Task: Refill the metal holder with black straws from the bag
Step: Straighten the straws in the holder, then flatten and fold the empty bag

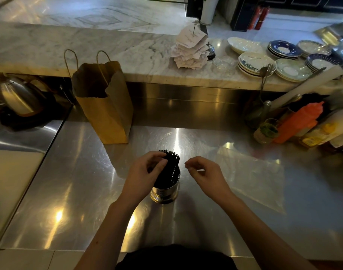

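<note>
**Steel, paper and marble**

The brushed stainless-steel worktop (205, 221) is glossy, with fine swirled scratches. The small round polished-metal holder (165, 193) shines like a mirror; the thin black straws (171, 162) in it look matt. The tall brown paper bag (106, 114) is dull and creased. The white, grey-veined marble ledge (88, 47) looks smooth.

Legible text: none.

- Paper slips (190, 47), spiked in a stack, far side of the marble desk (88, 47): faint marks, too blurred to read.
- Bottle with a yellow label (313, 140), far right: print unreadable.
- Brown paper bag (106, 114), left of centre: no print on the faces shown.
</note>
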The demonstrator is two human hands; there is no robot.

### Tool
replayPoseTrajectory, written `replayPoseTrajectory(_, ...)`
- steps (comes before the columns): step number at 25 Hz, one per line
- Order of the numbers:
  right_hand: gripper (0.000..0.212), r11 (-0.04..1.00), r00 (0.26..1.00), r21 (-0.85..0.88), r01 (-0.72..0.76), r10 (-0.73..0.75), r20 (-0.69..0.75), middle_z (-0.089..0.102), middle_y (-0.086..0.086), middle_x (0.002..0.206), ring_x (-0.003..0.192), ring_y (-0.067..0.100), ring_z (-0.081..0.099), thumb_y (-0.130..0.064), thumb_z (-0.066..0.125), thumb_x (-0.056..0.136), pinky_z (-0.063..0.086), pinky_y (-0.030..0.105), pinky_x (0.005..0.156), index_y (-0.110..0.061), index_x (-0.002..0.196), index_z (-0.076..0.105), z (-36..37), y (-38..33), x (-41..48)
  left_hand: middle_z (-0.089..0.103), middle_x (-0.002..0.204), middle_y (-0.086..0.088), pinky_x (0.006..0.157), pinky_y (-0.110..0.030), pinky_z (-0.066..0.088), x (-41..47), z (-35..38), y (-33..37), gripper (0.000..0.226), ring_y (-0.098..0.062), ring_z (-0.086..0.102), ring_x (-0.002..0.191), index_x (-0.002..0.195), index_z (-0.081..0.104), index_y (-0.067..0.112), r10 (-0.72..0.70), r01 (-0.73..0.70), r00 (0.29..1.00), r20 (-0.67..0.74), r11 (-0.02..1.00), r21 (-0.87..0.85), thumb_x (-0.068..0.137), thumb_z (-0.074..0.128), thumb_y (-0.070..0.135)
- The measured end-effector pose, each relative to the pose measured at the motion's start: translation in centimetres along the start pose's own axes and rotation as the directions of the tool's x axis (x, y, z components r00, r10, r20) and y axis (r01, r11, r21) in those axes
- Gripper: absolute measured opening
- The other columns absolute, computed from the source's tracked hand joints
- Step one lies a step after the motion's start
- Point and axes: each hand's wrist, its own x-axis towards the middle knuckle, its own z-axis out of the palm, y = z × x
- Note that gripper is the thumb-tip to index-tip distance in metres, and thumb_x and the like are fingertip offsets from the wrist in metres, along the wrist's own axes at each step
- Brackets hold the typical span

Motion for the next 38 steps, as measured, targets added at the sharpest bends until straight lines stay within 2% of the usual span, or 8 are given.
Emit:
replayPoseTrajectory(9, 0.018, 1.0, 1.0, 0.025, -0.017, 0.018, -0.023, 0.071, -0.016, 0.092, 0.091, -0.007, 0.064, -0.007, 0.06, 0.093, 0.049, 0.008, 0.075, -0.021, 0.097, 0.071, -0.3, 0.6, -0.7, 0.068, 0.111, 0.009, 0.091, -0.026, 0.051, -0.6, 0.3, -2.1, 0.025, 0.001, 0.059, 0.099, 0.12, 0.066, 0.022, 0.076, -0.127, 0.985, 0.155, 0.928, 0.351, 0.098, 0.052, 0.022)
replayPoseTrajectory(13, 0.018, 0.998, 0.997, 0.048, -0.036, 0.039, -0.068, 0.071, -0.015, 0.093, 0.09, -0.005, 0.065, -0.006, 0.058, 0.093, 0.051, 0.011, 0.078, -0.019, 0.097, 0.071, -0.8, 0.6, -1.0, 0.064, 0.118, 0.008, 0.091, -0.004, 0.039, -0.9, 0.1, -0.7, 0.027, 0.007, 0.055, 0.103, 0.122, 0.063, 0.02, 0.172, -0.177, 0.984, 0.044, 0.944, 0.277, 0.097, 0.056, 0.016)
replayPoseTrajectory(17, 0.018, 0.996, 0.987, 0.045, -0.083, 0.089, -0.133, 0.07, -0.015, 0.095, 0.09, -0.005, 0.066, -0.009, 0.059, 0.093, 0.051, 0.012, 0.08, -0.024, 0.1, 0.068, -1.8, 0.9, -1.6, 0.061, 0.127, 0.001, 0.104, -0.025, 0.041, -0.8, 0.6, 1.6, 0.026, -0.006, 0.052, 0.119, 0.119, 0.063, 0.014, 0.31, -0.268, 0.94, -0.141, 0.928, 0.258, 0.094, 0.057, 0.018)
replayPoseTrajectory(23, 0.022, 0.983, 0.94, -0.016, -0.184, 0.171, -0.295, 0.071, -0.006, 0.099, 0.092, 0.001, 0.066, -0.013, 0.06, 0.093, 0.053, 0.018, 0.082, -0.024, 0.113, 0.061, -5.1, 3.2, -2.2, 0.062, 0.115, 0.01, 0.101, -0.013, 0.041, -2.5, 5.6, 3.5, 0.025, 0.0, 0.055, 0.114, 0.116, 0.062, 0.018, 0.322, -0.321, 0.946, -0.042, 0.947, 0.011, 0.092, 0.055, 0.015)
replayPoseTrajectory(28, 0.028, 0.979, 0.957, -0.045, -0.199, 0.184, -0.222, 0.07, 0.002, 0.105, 0.093, 0.01, 0.065, -0.016, 0.06, 0.094, 0.052, 0.017, 0.076, -0.023, 0.12, 0.058, -11.4, 8.2, -0.3, 0.061, 0.115, 0.02, 0.097, -0.012, 0.043, -3.2, 12.3, 3.4, 0.023, 0.0, 0.057, 0.113, 0.115, 0.06, 0.029, 0.099, -0.102, 0.993, -0.065, 0.994, -0.041, 0.094, 0.059, 0.02)
replayPoseTrajectory(31, 0.039, 0.967, 0.98, -0.17, -0.189, 0.177, -0.087, 0.063, 0.006, 0.121, 0.108, 0.02, 0.061, -0.021, 0.061, 0.093, 0.053, 0.036, 0.094, -0.022, 0.131, 0.05, -14.7, 12.5, 2.1, 0.064, 0.114, 0.002, 0.088, -0.022, 0.05, -2.5, 17.5, 1.9, 0.034, -0.013, 0.063, 0.107, 0.117, 0.058, 0.019, -0.272, 0.24, 0.957, -0.104, 0.939, -0.246, 0.087, 0.07, 0.013)
replayPoseTrajectory(34, 0.056, 0.92, 0.969, -0.359, -0.157, 0.214, 0.124, 0.047, 0.011, 0.144, 0.13, 0.028, 0.047, -0.026, 0.062, 0.094, 0.037, 0.037, 0.107, -0.018, 0.144, 0.037, -17.9, 16.4, 4.3, 0.06, 0.122, -0.015, 0.076, -0.028, 0.05, -2.2, 22.7, -0.3, 0.056, -0.019, 0.063, 0.096, 0.122, 0.053, 0.014, -0.694, 0.571, 0.718, -0.053, 0.63, -0.526, 0.073, 0.082, 0.019)
replayPoseTrajectory(38, 0.066, 0.875, 0.914, -0.473, -0.106, 0.273, 0.3, 0.033, 0.012, 0.156, 0.141, 0.031, 0.035, -0.028, 0.06, 0.094, 0.029, 0.037, 0.112, -0.014, 0.15, 0.028, -19.6, 19.7, 6.8, 0.059, 0.098, -0.013, 0.074, -0.028, 0.049, -2.8, 27.3, -2.3, 0.067, -0.017, 0.058, 0.085, 0.11, 0.06, 0.009, -0.837, 0.673, 0.511, 0.197, 0.247, -0.697, 0.055, 0.093, 0.03)
